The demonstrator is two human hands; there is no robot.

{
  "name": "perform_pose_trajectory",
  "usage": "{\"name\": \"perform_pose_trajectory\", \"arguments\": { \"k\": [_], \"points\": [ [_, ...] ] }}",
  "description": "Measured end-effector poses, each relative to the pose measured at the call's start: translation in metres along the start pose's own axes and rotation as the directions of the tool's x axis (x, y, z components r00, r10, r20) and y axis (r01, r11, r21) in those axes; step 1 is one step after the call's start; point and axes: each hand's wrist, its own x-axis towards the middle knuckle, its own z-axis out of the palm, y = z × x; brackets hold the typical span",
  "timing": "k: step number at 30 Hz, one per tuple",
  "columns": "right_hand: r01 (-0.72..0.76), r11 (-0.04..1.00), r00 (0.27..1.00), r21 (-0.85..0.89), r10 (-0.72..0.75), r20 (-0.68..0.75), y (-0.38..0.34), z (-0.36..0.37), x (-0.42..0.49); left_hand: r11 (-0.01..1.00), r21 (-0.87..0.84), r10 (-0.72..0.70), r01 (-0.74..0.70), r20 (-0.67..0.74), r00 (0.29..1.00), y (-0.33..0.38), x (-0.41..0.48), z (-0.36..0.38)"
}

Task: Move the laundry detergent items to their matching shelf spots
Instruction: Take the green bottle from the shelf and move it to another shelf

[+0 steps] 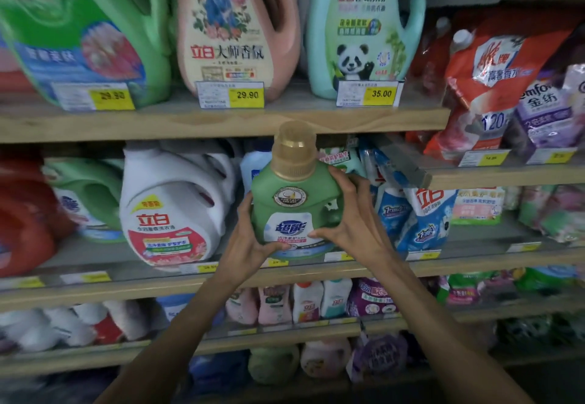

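1. Head view, nearest first: two bare forearms rise from the bottom edge toward the shelving.
2. The left hand [250, 245] cups the lower left of a small, squat green plastic detergent bottle with a translucent gold cap [294, 207]. Its fingers curl round the side and the thumb lies under the label.
3. The right hand [351, 223] grips the bottle's right side, with fingers spread from shoulder to base. Judgement: the two-sided hold keeps the bottle upright with its label facing out for shelving.
4. The bottle stands upright before the middle wooden shelf [95, 293]. It sits between a big white handled plastic jug with a red label [171, 213] and soft blue-and-white refill pouches [424, 220]. Its base is hidden by the hands, so I cannot tell whether it touches the board.
5. The bottle body looks smooth and matt, and the cap collar is ribbed.
6. A yellow price tag [278, 262] sits just below the bottle. Its print is blurred, so the matching spot is unconfirmed.
7. Farther up, a glossy pink jug with a floral label [234, 23] and a teal jug with a panda label [364, 30] stand behind their own tags.
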Motion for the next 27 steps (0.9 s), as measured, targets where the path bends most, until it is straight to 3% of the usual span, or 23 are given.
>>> {"name": "perform_pose_trajectory", "arguments": {
  "k": [8,15,27],
  "points": [
    [-0.089,0.994,0.994,0.066,0.084,0.071,-0.061,-0.019,-0.005,1.000,0.019,-0.005,0.003,0.069,0.998,0.030,-0.028,-0.059],
    [-0.086,0.989,0.988,0.121,0.068,0.139,-0.105,-0.025,-0.014,0.994,-0.044,-0.096,0.100,0.077,0.992,0.043,-0.062,-0.098],
    [-0.109,0.959,0.983,0.260,0.066,0.170,-0.206,-0.007,-0.074,0.989,0.006,-0.148,0.148,0.067,0.987,0.042,-0.155,-0.186]
  ]
}}
